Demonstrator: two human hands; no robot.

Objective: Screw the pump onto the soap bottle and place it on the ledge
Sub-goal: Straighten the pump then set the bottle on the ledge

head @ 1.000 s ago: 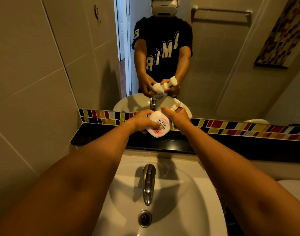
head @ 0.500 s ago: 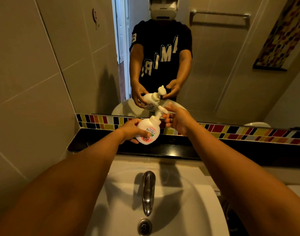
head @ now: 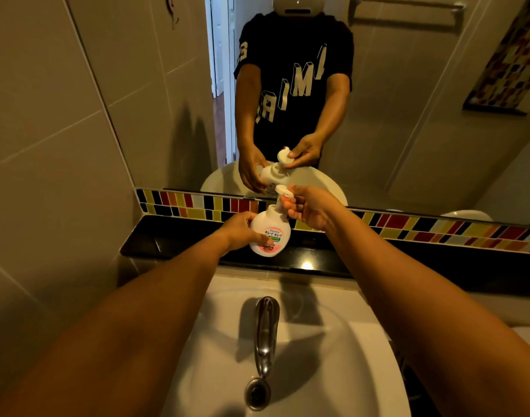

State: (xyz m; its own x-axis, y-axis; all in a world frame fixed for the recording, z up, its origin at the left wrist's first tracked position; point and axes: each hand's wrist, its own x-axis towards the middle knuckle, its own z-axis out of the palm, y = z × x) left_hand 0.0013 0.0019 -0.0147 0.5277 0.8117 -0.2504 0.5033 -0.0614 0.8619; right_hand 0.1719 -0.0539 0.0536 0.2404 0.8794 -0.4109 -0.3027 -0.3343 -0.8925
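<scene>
A round white soap bottle with a pink base and a printed label stands upright at the black ledge, just in front of the mirror. My left hand grips its body from the left, thumb across the label. A white pump sits on the bottle's neck. My right hand pinches the pump head with its fingertips from the right. Whether the bottle's base touches the ledge I cannot tell.
A white basin with a chrome tap and a drain lies below my arms. A strip of coloured mosaic tiles runs behind the ledge. The mirror reflects a person and a towel rail. Tiled wall stands at the left.
The bottle has gone from tilted to upright and come down toward the ledge. My right hand let go of the pump for a moment and now pinches its head again.
</scene>
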